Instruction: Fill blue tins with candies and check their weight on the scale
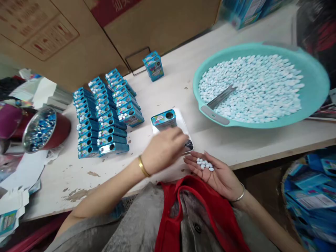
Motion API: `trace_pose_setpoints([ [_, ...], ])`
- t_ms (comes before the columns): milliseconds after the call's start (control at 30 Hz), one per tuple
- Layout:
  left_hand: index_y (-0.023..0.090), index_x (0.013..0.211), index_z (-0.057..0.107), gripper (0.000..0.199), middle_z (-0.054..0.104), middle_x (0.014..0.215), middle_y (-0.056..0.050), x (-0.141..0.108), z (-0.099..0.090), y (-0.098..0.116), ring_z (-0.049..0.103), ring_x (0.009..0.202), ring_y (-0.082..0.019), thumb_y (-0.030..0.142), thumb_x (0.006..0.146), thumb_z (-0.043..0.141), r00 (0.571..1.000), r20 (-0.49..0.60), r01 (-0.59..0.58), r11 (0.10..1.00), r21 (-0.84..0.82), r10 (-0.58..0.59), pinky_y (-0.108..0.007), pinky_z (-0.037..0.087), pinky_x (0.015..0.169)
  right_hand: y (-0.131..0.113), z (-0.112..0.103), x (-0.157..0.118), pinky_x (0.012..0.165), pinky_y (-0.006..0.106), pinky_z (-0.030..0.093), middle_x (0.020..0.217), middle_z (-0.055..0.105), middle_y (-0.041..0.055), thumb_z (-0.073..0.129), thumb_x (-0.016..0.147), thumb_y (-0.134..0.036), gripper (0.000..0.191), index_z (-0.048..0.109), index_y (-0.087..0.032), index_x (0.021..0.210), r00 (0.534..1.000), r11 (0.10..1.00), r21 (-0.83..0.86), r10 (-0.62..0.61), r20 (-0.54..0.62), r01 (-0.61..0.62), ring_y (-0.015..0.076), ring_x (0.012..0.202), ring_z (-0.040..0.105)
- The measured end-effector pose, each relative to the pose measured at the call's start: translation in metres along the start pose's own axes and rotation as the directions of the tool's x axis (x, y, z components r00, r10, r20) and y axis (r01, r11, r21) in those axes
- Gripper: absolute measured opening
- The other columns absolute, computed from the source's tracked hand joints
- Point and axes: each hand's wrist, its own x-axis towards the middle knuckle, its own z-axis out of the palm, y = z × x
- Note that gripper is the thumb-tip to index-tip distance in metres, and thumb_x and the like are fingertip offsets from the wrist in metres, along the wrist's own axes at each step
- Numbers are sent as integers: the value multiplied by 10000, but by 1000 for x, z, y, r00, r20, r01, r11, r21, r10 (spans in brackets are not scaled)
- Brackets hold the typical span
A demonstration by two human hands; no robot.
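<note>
My left hand (166, 147), wearing a gold bracelet, hovers over the near part of a small white scale (180, 120). Its fingers look curled in and are slightly blurred; whatever they may hold is hidden. On the scale stands a blue candy tin (164, 120) with a dark round opening in its top, just beyond that hand. Palm up at the table's front edge, my right hand (219, 176) cups a small pile of pale oval candies (205, 164) with its fingers stretched out. Part of the scale's display shows beneath my left fingers.
A turquoise basin (315, 80) of pale candies, with a metal scoop (222, 97) in it, stands right. Rows of blue tins (110, 120) are left; another tin (153, 66) is behind. A metal bowl (51, 131) sits far left, and a basket of blue packs (312, 196) lower right.
</note>
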Motion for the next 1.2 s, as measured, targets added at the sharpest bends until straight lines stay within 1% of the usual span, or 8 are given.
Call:
trace_pose_setpoints([
  [267, 173, 1010, 556, 264, 536, 1020, -61, -17, 90, 50, 505, 898, -171, 330, 953, 352, 991, 123, -22, 978, -209, 48, -265, 447, 688, 7, -1, 5, 662, 278, 552, 796, 694, 27, 573, 823, -374, 218, 648, -203, 935, 992, 992, 10, 123, -18, -122, 174, 785, 673],
  [700, 154, 919, 554, 294, 550, 963, -70, -10, 74, 40, 517, 824, -170, 349, 952, 337, 971, 225, -18, 962, -274, 83, -269, 430, 655, 3, -2, 5, 547, 258, 529, 592, 661, 0, 641, 774, -398, 195, 650, -203, 776, 972, 974, -90, 196, -132, -209, 182, 673, 667],
  [833, 141, 899, 564, 292, 574, 962, -73, -11, 68, 34, 532, 859, -153, 302, 962, 329, 985, 110, -97, 948, -304, 136, -249, 446, 713, -2, 9, 8, 584, 244, 560, 613, 675, -3, 724, 683, -281, 130, 632, -190, 698, 978, 978, 15, 208, -8, -208, 179, 686, 677],
  [933, 144, 1026, 545, 218, 587, 1005, -75, -16, 51, 21, 550, 892, -149, 291, 941, 408, 980, -142, -176, 942, -286, 140, -254, 461, 764, -3, 18, 14, 677, 258, 587, 754, 721, 27, 673, 722, -206, 99, 658, -162, 810, 990, 986, 86, 142, -22, -139, 184, 790, 696],
  [1000, 163, 1133, 500, 301, 574, 1050, -80, -19, 39, 4, 551, 937, -163, 323, 881, 537, 908, -416, -79, 960, -268, -41, -283, 466, 812, -5, 27, 21, 747, 258, 584, 860, 732, 69, 594, 783, -161, 139, 660, -125, 900, 995, 994, 101, 60, -78, -52, 182, 870, 695],
  [1067, 183, 1236, 437, 566, 540, 1143, -103, -22, 34, -16, 535, 1026, -204, 382, 766, 682, 739, -602, 121, 939, -323, -302, -338, 459, 868, -9, 40, 29, 828, 267, 566, 943, 725, 109, 530, 824, -131, 172, 656, -94, 936, 991, 993, 103, -50, -122, 63, 191, 955, 679],
  [1133, 196, 1318, 367, 805, 497, 1250, -130, -23, 39, -37, 509, 1113, -248, 440, 661, 761, 638, -591, 251, 859, -447, -494, -382, 443, 910, -13, 55, 35, 899, 289, 539, 993, 714, 124, 499, 850, -136, 180, 655, -87, 924, 978, 980, 107, -154, -138, 169, 208, 1026, 653],
  [1200, 188, 1301, 400, 782, 534, 1233, -123, -21, 50, -53, 541, 1087, -240, 467, 662, 752, 658, -458, 272, 755, -596, -598, -364, 454, 892, -16, 70, 38, 939, 299, 517, 1027, 705, 118, 488, 867, -154, 184, 654, -95, 918, 961, 960, 122, -235, -148, 253, 211, 1064, 634],
])
